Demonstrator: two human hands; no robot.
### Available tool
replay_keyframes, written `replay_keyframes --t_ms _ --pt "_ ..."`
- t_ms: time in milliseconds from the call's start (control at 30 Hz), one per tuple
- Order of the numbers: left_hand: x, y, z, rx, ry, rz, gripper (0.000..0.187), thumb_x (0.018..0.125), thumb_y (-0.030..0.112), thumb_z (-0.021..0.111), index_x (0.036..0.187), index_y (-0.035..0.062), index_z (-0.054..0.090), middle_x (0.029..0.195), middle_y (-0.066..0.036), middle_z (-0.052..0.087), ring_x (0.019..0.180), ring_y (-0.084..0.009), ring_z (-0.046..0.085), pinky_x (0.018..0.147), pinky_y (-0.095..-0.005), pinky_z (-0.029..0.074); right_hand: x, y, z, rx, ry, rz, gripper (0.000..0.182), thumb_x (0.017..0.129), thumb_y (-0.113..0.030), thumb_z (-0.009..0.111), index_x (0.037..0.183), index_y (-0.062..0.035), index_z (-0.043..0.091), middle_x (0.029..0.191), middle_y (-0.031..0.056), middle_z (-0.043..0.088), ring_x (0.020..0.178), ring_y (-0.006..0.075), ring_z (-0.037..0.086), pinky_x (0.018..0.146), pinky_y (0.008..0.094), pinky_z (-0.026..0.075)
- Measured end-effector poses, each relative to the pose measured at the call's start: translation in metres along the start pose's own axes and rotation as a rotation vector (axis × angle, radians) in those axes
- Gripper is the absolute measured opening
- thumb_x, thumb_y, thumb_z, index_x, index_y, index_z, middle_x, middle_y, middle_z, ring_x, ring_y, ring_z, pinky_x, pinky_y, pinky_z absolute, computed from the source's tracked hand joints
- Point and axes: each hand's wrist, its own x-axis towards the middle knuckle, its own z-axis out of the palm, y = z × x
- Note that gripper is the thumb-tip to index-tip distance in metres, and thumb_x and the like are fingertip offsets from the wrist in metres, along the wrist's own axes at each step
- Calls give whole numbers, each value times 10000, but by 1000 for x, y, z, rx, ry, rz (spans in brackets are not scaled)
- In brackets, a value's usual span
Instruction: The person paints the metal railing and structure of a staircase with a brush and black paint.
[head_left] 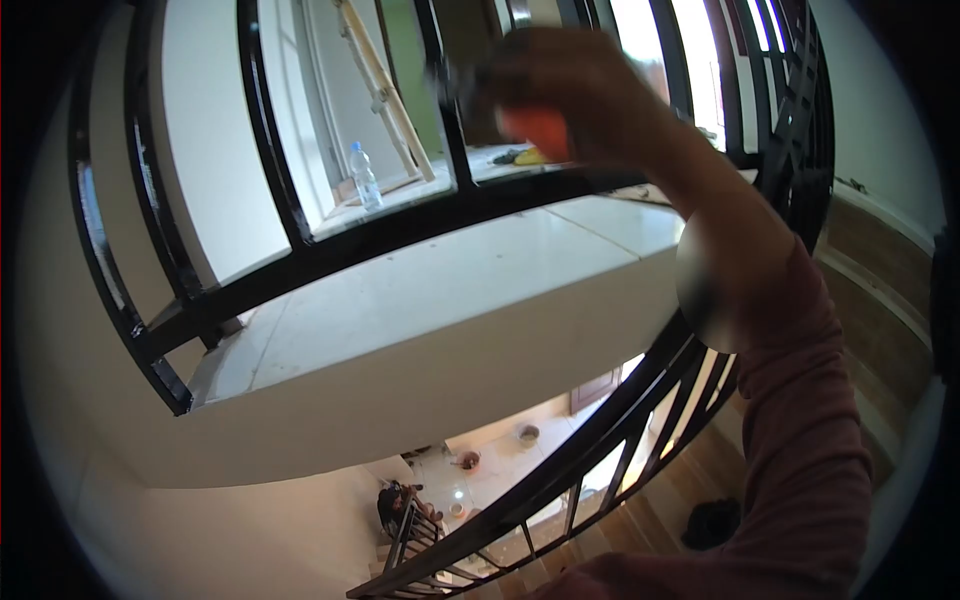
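My right hand (590, 95) is raised at the top centre, blurred by motion, beside a glossy black upright of the metal railing (375, 225). Its fingers are curled round an orange-red object (537, 130), too smeared to identify. A dark blurred shape lies by the fingertips, close to the upright. Below the railing's bottom bar runs a white tiled ledge (440, 265). My left hand is out of the frame; a maroon sleeve (625, 578) shows at the bottom edge.
Behind the railing are a plastic bottle (364, 178) and a wooden ladder-like frame (380, 90). A curved black handrail (540, 480) crosses the lower right beside brown stairs (640, 515). Buckets (528, 435) stand on the floor far below, near a partly visible person (400, 505).
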Motion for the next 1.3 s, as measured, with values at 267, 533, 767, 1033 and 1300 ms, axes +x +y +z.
replay_keyframes --t_ms 267,533,767,1033,1300 --pt "32 -41 20 -49 222 517 471 719 229 680 1128 67 508 1108 -129 500 958 -249 510 778 -344 431 -163 -132 -97 962 881 1116 226 720 66 572 932 -12 571 957 144 606 935 241 589 816 334 493" --pt "73 -9 23 -92 254 549 314 732 169 651 1019 58 590 1031 -140 575 959 -303 536 821 -377 422 -301 -287 -178 916 1390 1539 147 781 -2 515 909 31 578 955 157 615 908 241 602 780 351 513" --pt "112 92 26 11 255 849 718 720 188 652 1318 29 288 1380 -209 227 1258 -375 249 1014 -412 250 -275 -332 -190 786 1305 1747 152 809 -75 522 919 4 588 949 119 628 886 181 611 732 264 508" --pt "144 204 42 184 218 929 922 681 300 655 1328 -75 115 1384 -287 103 1293 -412 113 1051 -470 113 -280 -357 -213 529 1241 1917 180 804 -122 549 948 -19 583 912 96 633 835 165 612 631 237 486" --pt "98 369 48 164 315 1193 808 688 281 641 1272 -102 235 1340 -284 223 1264 -391 213 1039 -502 151 -310 -337 -207 778 1089 1938 205 814 -140 539 971 -11 571 946 105 623 846 171 608 702 251 472"
